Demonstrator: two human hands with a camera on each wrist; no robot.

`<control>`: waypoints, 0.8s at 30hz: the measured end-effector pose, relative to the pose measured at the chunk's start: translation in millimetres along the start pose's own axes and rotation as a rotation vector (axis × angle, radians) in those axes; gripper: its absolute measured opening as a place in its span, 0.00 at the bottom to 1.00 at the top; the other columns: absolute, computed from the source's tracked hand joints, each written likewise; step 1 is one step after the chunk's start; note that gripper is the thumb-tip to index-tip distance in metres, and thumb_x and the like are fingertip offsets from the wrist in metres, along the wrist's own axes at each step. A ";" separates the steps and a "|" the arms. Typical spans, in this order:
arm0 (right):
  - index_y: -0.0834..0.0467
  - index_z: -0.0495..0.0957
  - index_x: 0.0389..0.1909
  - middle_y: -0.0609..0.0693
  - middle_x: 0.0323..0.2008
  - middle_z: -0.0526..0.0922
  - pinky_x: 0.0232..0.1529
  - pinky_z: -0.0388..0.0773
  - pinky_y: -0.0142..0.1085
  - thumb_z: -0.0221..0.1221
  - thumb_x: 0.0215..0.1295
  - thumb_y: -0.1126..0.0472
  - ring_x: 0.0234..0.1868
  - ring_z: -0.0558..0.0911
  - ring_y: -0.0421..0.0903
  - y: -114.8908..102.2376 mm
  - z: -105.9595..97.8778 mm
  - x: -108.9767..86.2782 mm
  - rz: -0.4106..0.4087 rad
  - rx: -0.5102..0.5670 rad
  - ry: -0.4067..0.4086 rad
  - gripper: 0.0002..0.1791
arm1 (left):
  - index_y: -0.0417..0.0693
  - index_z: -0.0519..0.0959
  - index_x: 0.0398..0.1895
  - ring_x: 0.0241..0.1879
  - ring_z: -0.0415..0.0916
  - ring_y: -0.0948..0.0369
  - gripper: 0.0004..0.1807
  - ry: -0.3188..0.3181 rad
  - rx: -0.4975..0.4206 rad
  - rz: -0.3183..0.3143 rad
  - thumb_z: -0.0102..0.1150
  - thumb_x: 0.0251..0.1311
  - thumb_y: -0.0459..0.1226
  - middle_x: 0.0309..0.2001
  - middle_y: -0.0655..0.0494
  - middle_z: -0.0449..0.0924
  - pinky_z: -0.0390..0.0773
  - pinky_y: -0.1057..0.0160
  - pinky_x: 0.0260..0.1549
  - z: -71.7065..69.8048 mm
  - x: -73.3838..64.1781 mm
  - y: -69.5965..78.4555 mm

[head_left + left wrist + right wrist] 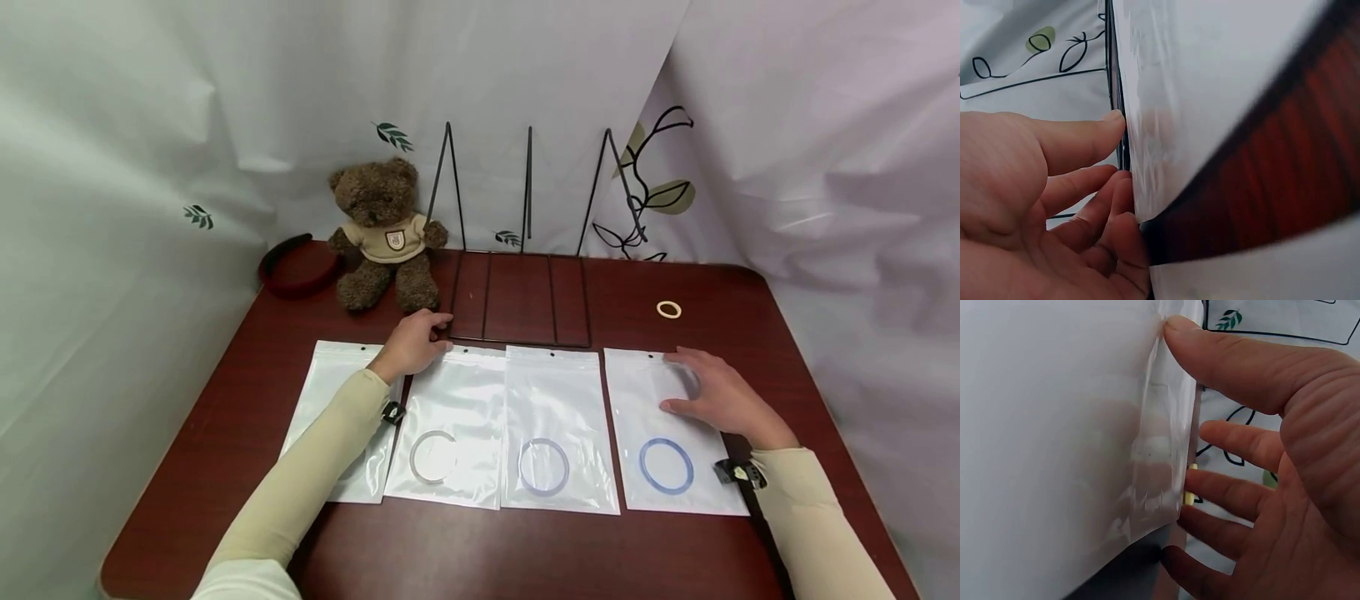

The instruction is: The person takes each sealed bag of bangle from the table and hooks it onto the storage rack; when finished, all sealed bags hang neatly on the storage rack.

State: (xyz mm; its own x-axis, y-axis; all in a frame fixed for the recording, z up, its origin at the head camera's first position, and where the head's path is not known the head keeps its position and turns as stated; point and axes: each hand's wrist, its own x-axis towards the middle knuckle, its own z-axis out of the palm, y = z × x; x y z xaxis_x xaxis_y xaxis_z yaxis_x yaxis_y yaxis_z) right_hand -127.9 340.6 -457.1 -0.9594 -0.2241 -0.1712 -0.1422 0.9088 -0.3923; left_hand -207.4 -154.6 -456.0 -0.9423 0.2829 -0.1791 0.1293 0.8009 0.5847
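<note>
Several flat white zip bags lie in a row. My left hand reaches across the leftmost bag, its fingertips at the top edge of the second bag, where a grey ring shows. A lilac ring is in the third bag. At the upper right of the fourth bag, which holds a blue ring, is my right hand, fingers spread. Its thumb lies along that bag's edge in the right wrist view. Neither hand grips anything.
Behind the bags stands a black wire rack, its front corner beside my left fingers. A brown teddy bear sits left of it, near a dark red headband. A cream ring lies at the back right. White cloth surrounds the table.
</note>
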 end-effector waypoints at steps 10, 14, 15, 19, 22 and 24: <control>0.59 0.68 0.70 0.71 0.72 0.61 0.66 0.59 0.71 0.75 0.51 0.43 0.71 0.60 0.71 4.7 1.3 1.3 0.000 -0.016 -0.011 0.49 | 0.49 0.74 0.69 0.60 0.77 0.49 0.27 0.018 0.011 0.030 0.64 0.66 0.39 0.64 0.46 0.75 0.78 0.49 0.57 1.6 -7.6 0.3; 0.60 0.67 0.71 0.71 0.73 0.59 0.66 0.58 0.71 0.75 0.50 0.42 0.72 0.58 0.72 5.6 0.6 1.1 -0.002 -0.031 -0.015 0.50 | 0.47 0.76 0.67 0.62 0.76 0.47 0.25 0.040 0.025 0.057 0.63 0.66 0.39 0.65 0.47 0.76 0.75 0.47 0.62 0.7 -10.7 0.3; 0.60 0.67 0.71 0.71 0.74 0.59 0.66 0.58 0.71 0.74 0.50 0.40 0.72 0.58 0.72 5.9 0.6 0.9 0.002 -0.034 -0.019 0.51 | 0.47 0.77 0.66 0.62 0.76 0.47 0.25 0.041 0.029 0.061 0.63 0.66 0.39 0.65 0.47 0.76 0.75 0.47 0.62 0.8 -10.9 0.0; 0.59 0.67 0.72 0.70 0.73 0.60 0.65 0.61 0.71 0.74 0.48 0.36 0.71 0.60 0.71 7.0 1.1 -1.1 -0.002 -0.038 -0.009 0.53 | 0.49 0.76 0.67 0.60 0.77 0.49 0.26 0.028 0.029 0.062 0.65 0.65 0.38 0.64 0.49 0.76 0.77 0.49 0.59 1.6 -11.0 -2.2; 0.58 0.70 0.70 0.68 0.69 0.66 0.62 0.65 0.69 0.75 0.47 0.38 0.67 0.64 0.68 7.4 1.3 -2.9 -0.025 -0.034 0.035 0.51 | 0.50 0.76 0.68 0.59 0.77 0.50 0.28 0.014 0.019 0.057 0.67 0.63 0.38 0.64 0.50 0.75 0.77 0.49 0.57 2.0 -10.7 -3.9; 0.58 0.72 0.68 0.67 0.65 0.70 0.59 0.68 0.67 0.76 0.46 0.40 0.63 0.67 0.66 7.7 1.1 -4.4 -0.039 -0.028 0.065 0.49 | 0.51 0.75 0.68 0.59 0.77 0.50 0.29 0.007 0.009 0.050 0.68 0.62 0.38 0.65 0.51 0.75 0.77 0.49 0.57 1.4 -10.3 -3.7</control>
State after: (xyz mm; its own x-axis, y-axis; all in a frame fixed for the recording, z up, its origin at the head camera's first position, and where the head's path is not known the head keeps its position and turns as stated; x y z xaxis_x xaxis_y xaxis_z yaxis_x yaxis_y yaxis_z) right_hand -124.5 348.2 -460.4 -0.9668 -0.2368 -0.0966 -0.1856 0.9095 -0.3720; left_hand -197.7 -159.7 -457.5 -0.9368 0.3190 -0.1438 0.1793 0.7905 0.5857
